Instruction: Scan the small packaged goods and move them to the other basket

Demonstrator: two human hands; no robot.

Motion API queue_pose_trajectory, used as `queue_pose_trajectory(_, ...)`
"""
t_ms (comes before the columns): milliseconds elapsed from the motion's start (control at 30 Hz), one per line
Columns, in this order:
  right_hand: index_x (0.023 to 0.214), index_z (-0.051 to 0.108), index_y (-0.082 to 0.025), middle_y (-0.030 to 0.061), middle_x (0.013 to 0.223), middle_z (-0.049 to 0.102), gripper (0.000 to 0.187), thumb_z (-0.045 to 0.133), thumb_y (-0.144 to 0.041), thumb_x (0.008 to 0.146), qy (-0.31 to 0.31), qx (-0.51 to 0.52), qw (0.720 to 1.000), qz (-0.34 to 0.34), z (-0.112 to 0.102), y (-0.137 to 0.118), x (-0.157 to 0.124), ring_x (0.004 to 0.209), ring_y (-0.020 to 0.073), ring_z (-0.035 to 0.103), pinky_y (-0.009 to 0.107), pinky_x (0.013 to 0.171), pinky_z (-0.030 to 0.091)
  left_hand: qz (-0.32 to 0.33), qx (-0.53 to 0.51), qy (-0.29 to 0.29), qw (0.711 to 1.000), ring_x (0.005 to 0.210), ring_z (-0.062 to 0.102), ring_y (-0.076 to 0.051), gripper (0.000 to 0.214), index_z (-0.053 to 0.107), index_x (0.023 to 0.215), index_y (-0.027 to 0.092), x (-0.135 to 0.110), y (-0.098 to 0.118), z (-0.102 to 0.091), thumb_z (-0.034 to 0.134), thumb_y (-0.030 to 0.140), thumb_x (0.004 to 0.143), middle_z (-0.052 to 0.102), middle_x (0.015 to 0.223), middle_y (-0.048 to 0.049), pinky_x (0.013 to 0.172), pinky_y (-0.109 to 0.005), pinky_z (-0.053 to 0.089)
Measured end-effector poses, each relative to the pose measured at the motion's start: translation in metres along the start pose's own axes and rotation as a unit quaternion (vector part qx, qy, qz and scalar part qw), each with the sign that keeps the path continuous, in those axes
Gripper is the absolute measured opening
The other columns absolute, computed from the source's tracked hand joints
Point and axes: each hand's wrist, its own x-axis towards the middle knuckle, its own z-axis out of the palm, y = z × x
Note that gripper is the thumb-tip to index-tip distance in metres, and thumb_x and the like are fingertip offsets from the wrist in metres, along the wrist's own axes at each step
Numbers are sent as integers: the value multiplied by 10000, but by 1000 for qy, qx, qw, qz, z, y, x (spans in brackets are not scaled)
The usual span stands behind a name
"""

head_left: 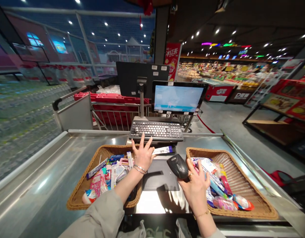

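My left hand (144, 155) is over the right rim of the left wicker basket (79, 185), its fingers spread towards the keyboard. By its thumb is a slim white box with a purple end (162, 150); I cannot tell whether they touch. My right hand (196, 186) is at the left side of the right wicker basket (244, 165), fingers apart. Against its thumb and index finger is a black barcode scanner (177, 166), its lower part hidden. The left basket has toothpaste boxes and small packets in it; the right one, several colourful packages.
A black keyboard (157, 129) and a lit screen (177, 98) stand ahead, with a second monitor (129, 79) facing away. A metal counter (35, 168) surrounds the baskets. Behind it is a metal trolley (73, 114). Shop shelves (288, 102) are at the right.
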Motion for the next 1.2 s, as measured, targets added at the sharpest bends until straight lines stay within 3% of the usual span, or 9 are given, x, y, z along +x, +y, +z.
queue_pose_trajectory(500,937,718,-235,59,1305,628,264,554,-376,787,66,-56,994,60,-22,39,-8,1380,354,331,588,1076,199,68,-7,-5,998,1446,228,-414,160,712,924,273,35,46,13,753,295,771,469,1480,-6,1079,-799,11)
queue_pose_trajectory(767,946,709,-237,55,1290,639,294,530,-439,830,80,-65,990,95,-31,58,-13,1387,341,326,604,1082,159,104,-25,13,994,1451,226,-400,126,708,914,270,49,67,27,727,266,790,484,1470,-5,1086,-788,-22)
queue_pose_trajectory(967,1064,684,-230,72,1295,635,414,514,-534,840,99,-79,982,137,-33,75,-19,1377,341,342,604,1075,162,136,-41,31,989,1446,240,-399,78,710,897,271,59,82,36,690,271,821,507,1453,-12,1085,-788,-10)
queue_pose_trajectory(1200,1017,694,-221,70,1267,654,452,492,-585,839,131,-100,972,169,-41,95,-27,1380,337,335,593,1088,161,180,-57,32,981,1447,238,-396,74,702,901,287,68,101,50,691,286,828,501,1459,-5,1094,-774,19)
